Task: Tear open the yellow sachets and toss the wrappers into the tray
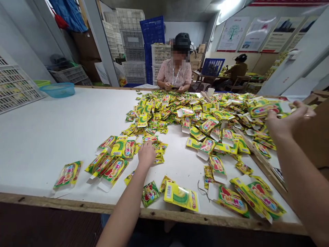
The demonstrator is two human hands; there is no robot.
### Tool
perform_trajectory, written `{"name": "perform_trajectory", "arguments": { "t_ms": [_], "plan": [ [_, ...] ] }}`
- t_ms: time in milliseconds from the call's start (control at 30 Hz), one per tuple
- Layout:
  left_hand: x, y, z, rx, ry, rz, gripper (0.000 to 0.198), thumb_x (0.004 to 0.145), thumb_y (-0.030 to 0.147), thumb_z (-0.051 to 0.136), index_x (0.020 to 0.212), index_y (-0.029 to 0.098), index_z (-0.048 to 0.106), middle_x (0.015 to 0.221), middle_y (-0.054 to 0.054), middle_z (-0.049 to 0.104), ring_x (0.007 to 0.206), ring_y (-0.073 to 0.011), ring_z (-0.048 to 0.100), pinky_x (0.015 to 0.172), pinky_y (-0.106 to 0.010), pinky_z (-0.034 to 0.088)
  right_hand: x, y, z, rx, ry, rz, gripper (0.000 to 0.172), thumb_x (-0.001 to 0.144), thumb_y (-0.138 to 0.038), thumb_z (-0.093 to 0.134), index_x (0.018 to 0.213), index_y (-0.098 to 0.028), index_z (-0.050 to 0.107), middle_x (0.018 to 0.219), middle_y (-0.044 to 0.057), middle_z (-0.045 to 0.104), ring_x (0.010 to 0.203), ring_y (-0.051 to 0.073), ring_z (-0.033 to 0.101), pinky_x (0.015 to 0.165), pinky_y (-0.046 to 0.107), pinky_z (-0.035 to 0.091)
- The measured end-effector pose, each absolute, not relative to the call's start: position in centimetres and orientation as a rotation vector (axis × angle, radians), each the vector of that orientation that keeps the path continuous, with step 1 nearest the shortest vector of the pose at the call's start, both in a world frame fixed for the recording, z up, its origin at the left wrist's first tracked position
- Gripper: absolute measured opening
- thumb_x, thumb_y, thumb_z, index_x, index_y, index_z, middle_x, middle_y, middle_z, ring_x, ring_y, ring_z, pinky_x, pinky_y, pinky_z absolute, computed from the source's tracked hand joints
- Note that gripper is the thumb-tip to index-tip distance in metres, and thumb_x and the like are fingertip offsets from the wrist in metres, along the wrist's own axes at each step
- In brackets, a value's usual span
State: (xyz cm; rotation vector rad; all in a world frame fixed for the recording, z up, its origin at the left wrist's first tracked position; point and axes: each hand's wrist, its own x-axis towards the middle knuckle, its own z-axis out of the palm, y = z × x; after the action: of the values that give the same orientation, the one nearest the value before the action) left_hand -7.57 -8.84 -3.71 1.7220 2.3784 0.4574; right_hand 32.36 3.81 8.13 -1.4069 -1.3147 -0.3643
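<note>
My left hand (146, 154) reaches down among small yellow-green packets (159, 151), its fingers curled together beside a small carton (150, 138). Whatever lies beneath the fingertips is hidden. Raised at the right, my right hand (286, 120) grips a yellow-green carton (266, 109) with colourful lettering, thumb against its side and a white end flap toward the palm. Several similar cartons (117, 169) lie left of my left hand, some with open flaps. A dark green packet (150, 194) and a yellow carton (181, 197) rest near the front edge.
A large heap of cartons and packets (164, 109) spreads across the white table (51, 133). A wooden strip (262, 161) runs along the right. Opposite sits a person (174, 70) handling something small. A blue basin (58, 90) and white crate (17, 82) stand at left.
</note>
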Motion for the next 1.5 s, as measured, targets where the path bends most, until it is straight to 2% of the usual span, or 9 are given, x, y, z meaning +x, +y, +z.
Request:
{"name": "perform_trajectory", "arguments": {
  "t_ms": [133,200,400,567,733,933,1167,1367,1500],
  "plan": [
    [-8.2,-7.9,-5.0,1.689,2.372,0.323,0.042,0.088,0.029,0.043,0.129,0.022,0.047,0.134,-0.011,0.047,0.121,-0.0308,0.044,0.095,-0.044,0.039,21.7,1.1,4.7,-1.345,-1.856,0.073,0.026,0.084,-0.020,0.048,0.108,-0.017,0.057,0.114,0.018,0.057,0.112,0.033,0.051,0.095,0.058,0.034],
    [-8.4,-7.7,-5.3,1.702,2.372,0.288,0.043,0.090,0.033,0.041,0.132,0.024,0.045,0.137,-0.010,0.045,0.124,-0.0296,0.042,0.097,-0.043,0.038,14.6,-0.8,1.0,-1.230,-2.159,0.317,0.016,0.080,-0.015,0.053,0.089,-0.021,0.064,0.094,0.008,0.067,0.092,0.024,0.062,0.089,0.043,0.046],
    [-9.0,-8.2,-5.4,1.854,2.286,0.177,0.044,0.085,0.021,0.047,0.128,0.018,0.047,0.126,-0.011,0.056,0.117,-0.0248,0.050,0.094,-0.035,0.041,3.4,-1.9,-5.4,-1.380,-2.346,0.558,0.038,0.078,-0.019,0.059,0.116,-0.014,0.058,0.115,0.016,0.062,0.108,0.027,0.055,0.089,0.039,0.042],
    [-8.4,-8.2,-5.2,1.918,2.269,0.151,0.041,0.080,0.007,0.040,0.118,0.013,0.053,0.112,-0.016,0.062,0.106,-0.0284,0.058,0.084,-0.038,0.046,4.7,-0.7,-5.4,-1.553,-2.300,0.739,0.038,0.055,-0.019,0.078,0.092,-0.017,0.067,0.098,0.010,0.068,0.096,0.025,0.060,0.076,0.030,0.045],
    [-8.0,-8.1,-4.1,1.877,2.302,0.281,0.034,0.089,0.020,0.031,0.114,0.016,0.053,0.096,-0.015,0.068,0.089,-0.0287,0.064,0.073,-0.038,0.048,8.8,-1.5,-4.3,-1.605,-2.053,0.792,0.017,0.066,-0.021,0.068,0.081,-0.016,0.064,0.085,0.005,0.067,0.082,0.020,0.060,0.069,0.027,0.045],
    [-6.5,-9.8,-3.0,1.537,1.687,1.279,0.032,0.079,0.045,0.051,0.097,0.018,0.054,0.080,-0.003,0.065,0.067,-0.0175,0.063,0.064,-0.029,0.049,13.2,-4.8,-2.6,-1.454,-1.682,0.973,0.034,0.073,-0.027,0.057,0.106,-0.016,0.056,0.096,0.006,0.064,0.080,0.016,0.061,0.069,0.028,0.048],
    [-2.8,-11.5,-3.8,1.292,1.238,1.303,0.035,0.070,0.048,0.062,0.084,0.018,0.051,0.069,0.004,0.053,0.054,-0.0096,0.056,0.051,-0.021,0.045,12.4,-9.3,-3.0,-0.918,-1.092,1.767,0.043,0.057,-0.051,0.074,0.083,-0.018,0.062,0.078,0.001,0.068,0.070,0.014,0.063,0.070,0.030,0.052],
    [-1.5,-10.1,-3.5,1.435,1.253,1.186,0.029,0.078,0.046,0.055,0.085,0.018,0.049,0.067,0.004,0.052,0.052,-0.0095,0.055,0.048,-0.021,0.044,13.3,-9.1,-2.5,-0.934,-1.098,1.592,0.041,0.058,-0.048,0.076,0.081,-0.016,0.063,0.074,0.001,0.068,0.066,0.013,0.063,0.067,0.028,0.053],
    [2.1,-5.9,-2.3,2.009,1.474,0.838,0.020,0.088,0.029,0.044,0.103,0.018,0.052,0.097,-0.005,0.062,0.084,-0.0148,0.062,0.076,-0.027,0.050,16.5,-6.9,-1.9,-0.979,-0.750,1.076,0.041,0.060,-0.048,0.075,0.083,-0.017,0.061,0.079,0.000,0.069,0.069,0.013,0.064,0.069,0.027,0.053]
  ]
}}
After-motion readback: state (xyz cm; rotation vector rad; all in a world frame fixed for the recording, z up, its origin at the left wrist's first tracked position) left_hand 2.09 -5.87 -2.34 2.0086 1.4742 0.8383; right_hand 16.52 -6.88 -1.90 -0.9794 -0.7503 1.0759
